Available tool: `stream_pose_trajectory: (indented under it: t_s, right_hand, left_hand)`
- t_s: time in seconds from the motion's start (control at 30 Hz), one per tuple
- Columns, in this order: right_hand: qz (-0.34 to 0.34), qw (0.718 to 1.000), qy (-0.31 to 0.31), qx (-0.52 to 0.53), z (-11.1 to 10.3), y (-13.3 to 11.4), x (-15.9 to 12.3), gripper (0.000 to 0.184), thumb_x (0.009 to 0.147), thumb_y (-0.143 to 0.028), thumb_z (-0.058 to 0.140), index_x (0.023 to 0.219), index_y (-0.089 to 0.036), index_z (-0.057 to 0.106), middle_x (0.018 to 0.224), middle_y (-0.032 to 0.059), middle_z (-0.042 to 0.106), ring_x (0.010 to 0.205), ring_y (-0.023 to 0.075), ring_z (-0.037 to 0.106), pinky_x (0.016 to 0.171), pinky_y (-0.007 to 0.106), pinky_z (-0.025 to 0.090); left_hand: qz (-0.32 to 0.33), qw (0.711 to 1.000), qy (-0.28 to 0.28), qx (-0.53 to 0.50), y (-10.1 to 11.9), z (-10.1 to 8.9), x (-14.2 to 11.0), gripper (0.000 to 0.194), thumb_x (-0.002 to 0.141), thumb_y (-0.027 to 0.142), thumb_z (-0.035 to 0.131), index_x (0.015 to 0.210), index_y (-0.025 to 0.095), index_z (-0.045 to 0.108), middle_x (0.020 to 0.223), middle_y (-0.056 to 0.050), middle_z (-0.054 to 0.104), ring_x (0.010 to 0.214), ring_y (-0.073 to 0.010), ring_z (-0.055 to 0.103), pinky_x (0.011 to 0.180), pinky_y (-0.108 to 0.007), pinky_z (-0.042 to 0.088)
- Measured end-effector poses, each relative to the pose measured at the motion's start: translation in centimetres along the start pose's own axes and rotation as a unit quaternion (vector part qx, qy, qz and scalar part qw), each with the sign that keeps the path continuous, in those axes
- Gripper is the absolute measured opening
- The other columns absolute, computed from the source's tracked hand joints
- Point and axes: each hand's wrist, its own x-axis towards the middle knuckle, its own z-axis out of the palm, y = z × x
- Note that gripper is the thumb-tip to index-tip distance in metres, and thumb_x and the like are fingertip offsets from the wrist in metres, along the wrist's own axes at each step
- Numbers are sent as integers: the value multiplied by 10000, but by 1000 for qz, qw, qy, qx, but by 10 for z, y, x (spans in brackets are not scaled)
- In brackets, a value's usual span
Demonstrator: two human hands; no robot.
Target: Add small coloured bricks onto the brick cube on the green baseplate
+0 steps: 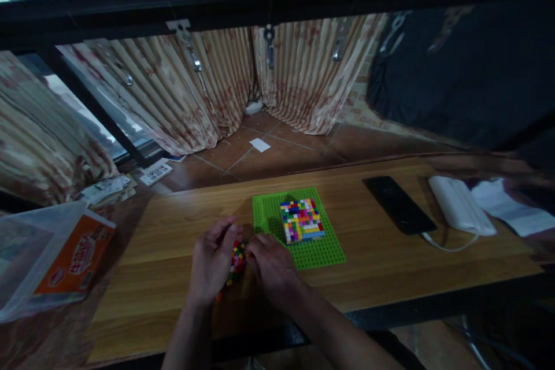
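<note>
A green studded baseplate [318, 251] lies on the wooden table [390, 266], with a square block of small multicoloured bricks [302, 220] built on it. Just left of the plate, my left hand [211, 263] and my right hand [272, 266] meet around a second cluster of multicoloured bricks [236, 259]. Both hands have their fingers curled on that cluster, the left gripping it from the left, the right pinching at its right side. Part of the cluster is hidden between the palms.
A black phone [399, 204] and a white power bank [460, 206] joined by a white cable lie at the right. A clear bag with an orange packet [71, 263] sits at the far left. Striped curtains and a tiled floor lie beyond the table.
</note>
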Motion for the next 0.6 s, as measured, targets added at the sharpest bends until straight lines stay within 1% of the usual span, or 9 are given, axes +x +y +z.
stream_pose_trajectory:
  t_s: [0.13, 0.23, 0.3, 0.4, 0.47, 0.53, 0.6]
  right_hand:
    - [-5, 996, 36, 80, -3, -1, -3, 129, 909, -103, 554, 873, -206, 622, 895, 24, 680, 843, 179, 610, 767, 288, 473]
    - [-16, 988, 56, 140, -11, -6, -5, 160, 928, -98, 522, 866, -199, 630, 854, 20, 682, 799, 155, 629, 752, 264, 478]
    - [-23, 982, 76, 171, -20, -9, -6, 170, 949, -121, 514, 882, -199, 650, 847, 19, 689, 804, 146, 643, 761, 256, 488]
    - [-43, 971, 116, 204, -39, -8, -8, 188, 979, -166, 502, 978, -222, 682, 922, 22, 712, 876, 142, 665, 801, 266, 512]
    - [-49, 966, 151, 205, -54, -1, -10, 195, 985, -186, 506, 1032, -234, 690, 956, 27, 717, 900, 144, 670, 808, 279, 526]
    - [-31, 964, 194, 181, -67, 12, -12, 206, 978, -181, 514, 1049, -236, 699, 961, 35, 717, 903, 148, 671, 809, 288, 534]
    - [-15, 966, 210, 153, -77, 28, -14, 209, 973, -184, 521, 1060, -234, 705, 1006, 48, 720, 943, 160, 677, 838, 303, 539]
  left_hand:
    - [6, 1000, -1, -5, -1, 0, -1, 402, 806, 455, 693, 1075, 157, 711, 923, -65, 778, 847, -225, 733, 807, -343, 571]
    - [19, 1000, -3, -8, -1, 0, -2, 384, 821, 439, 683, 1081, 157, 711, 925, -63, 778, 874, -224, 732, 828, -338, 562]
    - [25, 1000, -7, -2, -1, 1, -2, 368, 829, 429, 676, 1073, 156, 715, 946, -65, 779, 885, -220, 729, 829, -330, 557]
    - [34, 999, -18, 15, 0, 3, -4, 361, 848, 419, 656, 1083, 152, 718, 969, -68, 778, 884, -210, 725, 820, -316, 551]
    - [37, 999, -23, 25, -1, 5, -5, 378, 859, 421, 646, 1114, 150, 711, 945, -66, 777, 853, -203, 721, 800, -315, 551]
    - [44, 998, -26, 27, -2, 8, -6, 384, 863, 425, 641, 1125, 152, 709, 938, -68, 776, 845, -201, 718, 796, -318, 552]
    - [50, 998, -29, 24, -3, 11, -7, 376, 864, 423, 639, 1117, 154, 711, 944, -71, 773, 856, -200, 716, 799, -317, 553]
